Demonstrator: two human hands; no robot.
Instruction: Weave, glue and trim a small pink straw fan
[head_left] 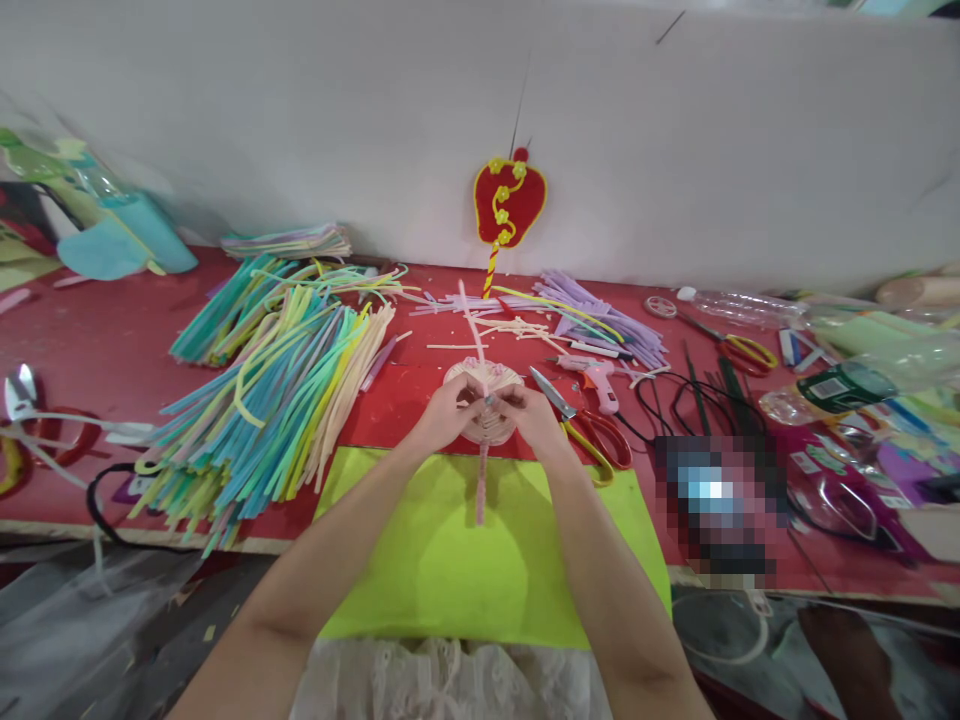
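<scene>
A pale pink pipe cleaner (471, 318) stands up from between my two hands, its upper end free. Fingers of my left hand (448, 405) pinch it low down, and my right hand (531, 412) closes on it from the other side; their fingertips meet. Right beneath them lies a round fan shape (489, 432) in pale pink, with small pink bits along its top edge. Its fuzzy pink handle (481, 490) points toward me over a lime green sheet (480, 570). My fingers hide the middle of the fan.
Bundled colored pipe cleaners (262, 400) lie left, purple ones (600, 315) at the back right. Scissors (592, 430) and a pink glue gun (600, 385) with its black cord are near my right hand. A red apple-shaped fan (510, 205) leans on the wall. Plastic bottles (847, 385) lie far right.
</scene>
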